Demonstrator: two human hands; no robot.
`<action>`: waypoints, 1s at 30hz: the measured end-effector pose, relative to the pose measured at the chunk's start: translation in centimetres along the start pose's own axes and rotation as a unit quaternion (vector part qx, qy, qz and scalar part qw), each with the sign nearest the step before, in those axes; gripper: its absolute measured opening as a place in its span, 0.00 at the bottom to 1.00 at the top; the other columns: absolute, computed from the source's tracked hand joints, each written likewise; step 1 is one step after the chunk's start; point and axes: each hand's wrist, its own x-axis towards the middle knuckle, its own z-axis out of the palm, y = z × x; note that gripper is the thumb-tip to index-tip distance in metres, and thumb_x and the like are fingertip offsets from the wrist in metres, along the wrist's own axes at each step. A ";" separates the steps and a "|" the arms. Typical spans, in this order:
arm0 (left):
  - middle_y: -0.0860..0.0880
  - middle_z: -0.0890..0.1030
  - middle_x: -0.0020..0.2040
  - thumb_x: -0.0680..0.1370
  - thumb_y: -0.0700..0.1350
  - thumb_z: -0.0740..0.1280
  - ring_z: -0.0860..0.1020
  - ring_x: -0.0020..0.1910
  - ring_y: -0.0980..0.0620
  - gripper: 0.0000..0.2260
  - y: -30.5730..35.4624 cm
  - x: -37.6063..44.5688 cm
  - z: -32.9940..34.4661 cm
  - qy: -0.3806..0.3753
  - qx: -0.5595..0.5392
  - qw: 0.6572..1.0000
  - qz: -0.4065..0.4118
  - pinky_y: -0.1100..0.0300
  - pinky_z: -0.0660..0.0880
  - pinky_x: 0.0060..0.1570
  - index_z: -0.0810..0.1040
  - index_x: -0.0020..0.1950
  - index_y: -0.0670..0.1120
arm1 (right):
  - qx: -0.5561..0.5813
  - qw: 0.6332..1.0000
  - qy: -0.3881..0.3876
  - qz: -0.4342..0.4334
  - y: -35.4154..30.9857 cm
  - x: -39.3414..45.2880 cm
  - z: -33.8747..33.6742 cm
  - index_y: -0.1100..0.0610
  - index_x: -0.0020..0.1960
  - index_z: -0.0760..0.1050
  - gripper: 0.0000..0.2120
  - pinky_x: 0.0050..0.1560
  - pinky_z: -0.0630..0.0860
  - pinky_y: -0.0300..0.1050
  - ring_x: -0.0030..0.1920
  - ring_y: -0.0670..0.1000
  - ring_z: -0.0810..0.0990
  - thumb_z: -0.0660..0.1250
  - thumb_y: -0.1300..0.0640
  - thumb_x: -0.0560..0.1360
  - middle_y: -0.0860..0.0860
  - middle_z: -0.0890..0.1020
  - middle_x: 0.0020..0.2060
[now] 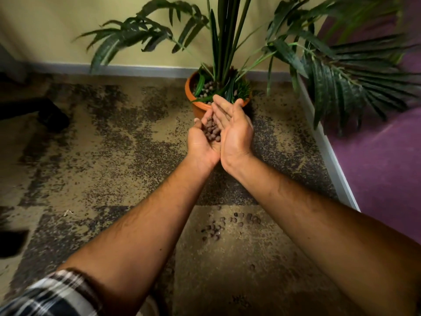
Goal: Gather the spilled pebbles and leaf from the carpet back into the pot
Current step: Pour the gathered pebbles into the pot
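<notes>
We cup pebbles (212,132) in left hand (201,144), fingers curled round them; right hand (235,131) fingers straight. Small, light, roll easy: scoop from under, tip over pot (197,108).

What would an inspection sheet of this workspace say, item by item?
Surface: mottled carpet.
Job's things: orange pot upright with plant; held pebbles in the hands close to the pot; spilled pebbles on carpet between the forearms; leaf not made out.
Clutter: dark object at left.
Hands: left hand cups pebbles, fingers curled; right hand flat alongside it.
Cables: nothing seen.
Surroundings: yellow wall, purple panel at right.
</notes>
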 end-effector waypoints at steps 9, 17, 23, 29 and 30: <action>0.41 0.84 0.37 0.86 0.43 0.51 0.84 0.33 0.45 0.20 0.8 1.3 1.5 0.030 -0.021 0.999 -0.014 0.53 0.83 0.35 0.80 0.46 0.39 | 0.093 0.994 0.031 -0.050 -1.6 1.6 0.8 0.69 0.61 0.78 0.28 0.60 0.81 0.48 0.60 0.59 0.84 0.48 0.49 0.87 0.65 0.83 0.58; 0.42 0.83 0.45 0.84 0.42 0.52 0.83 0.46 0.46 0.17 1.0 2.6 2.8 0.038 -0.026 0.999 -0.016 0.54 0.82 0.46 0.80 0.49 0.41 | 0.142 0.985 0.094 0.005 -2.4 3.8 0.4 0.64 0.53 0.80 0.26 0.47 0.84 0.47 0.48 0.57 0.86 0.49 0.48 0.87 0.61 0.85 0.47; 0.42 0.80 0.63 0.86 0.44 0.50 0.76 0.68 0.46 0.18 2.9 4.2 6.3 0.072 0.033 0.994 0.080 0.55 0.74 0.61 0.78 0.63 0.40 | 0.134 0.975 0.170 0.050 -1.5 4.7 0.5 0.67 0.65 0.77 0.27 0.51 0.81 0.45 0.56 0.57 0.82 0.48 0.49 0.87 0.61 0.83 0.55; 0.49 0.76 0.34 0.84 0.42 0.49 0.74 0.32 0.55 0.17 6.4 7.9 9.3 0.077 0.132 0.976 0.155 0.67 0.69 0.30 0.78 0.56 0.48 | 0.141 0.974 0.160 0.074 -1.6 4.9 0.5 0.66 0.66 0.77 0.24 0.54 0.80 0.47 0.53 0.56 0.81 0.50 0.51 0.87 0.59 0.82 0.52; 0.49 0.74 0.33 0.84 0.42 0.50 0.71 0.30 0.55 0.16 6.7 8.3 9.5 0.080 0.153 0.973 0.155 0.66 0.67 0.27 0.77 0.50 0.50 | 0.142 0.974 0.156 0.079 -1.7 4.9 0.4 0.66 0.65 0.77 0.24 0.55 0.80 0.47 0.52 0.55 0.81 0.50 0.51 0.87 0.58 0.82 0.50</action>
